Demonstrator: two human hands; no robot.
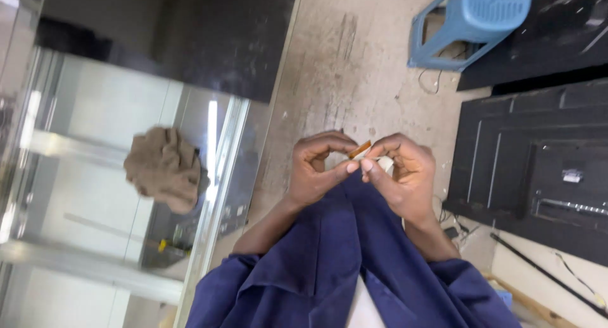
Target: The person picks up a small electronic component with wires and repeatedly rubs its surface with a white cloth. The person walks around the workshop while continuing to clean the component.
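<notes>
Concrete floor (354,62) fills the centre of the frame, scuffed and dusty.

Glass panel (95,176) in a metal frame covers the left half; reflective, with bright bars across it. A dark panel (190,30) lies along its upper edge.

Black TV back (538,169) occupies the right side, ribbed casing up, a small white label on it. Another black panel (557,24) sits above it, upper right.

Blue sleeves (329,264) rise from the bottom edge, lower centre, and meet under the hands.

Blue plastic stool (468,24), upper right, stands on the floor with its slotted seat toward the right; nothing rests on it. A thin wire (434,81) loops on the floor just below it.

Brown cloth (164,166), crumpled, lies on the glass, left of centre.

Black rod (544,274) lies aslant at lower right.

Left hand (316,169) and right hand (405,176) meet at frame centre, fingertips touching. Both pinch closed on a small orange-brown strip (360,150), which pokes up between the thumbs. A bit of white shows behind the right fingers; kind cannot be told.
</notes>
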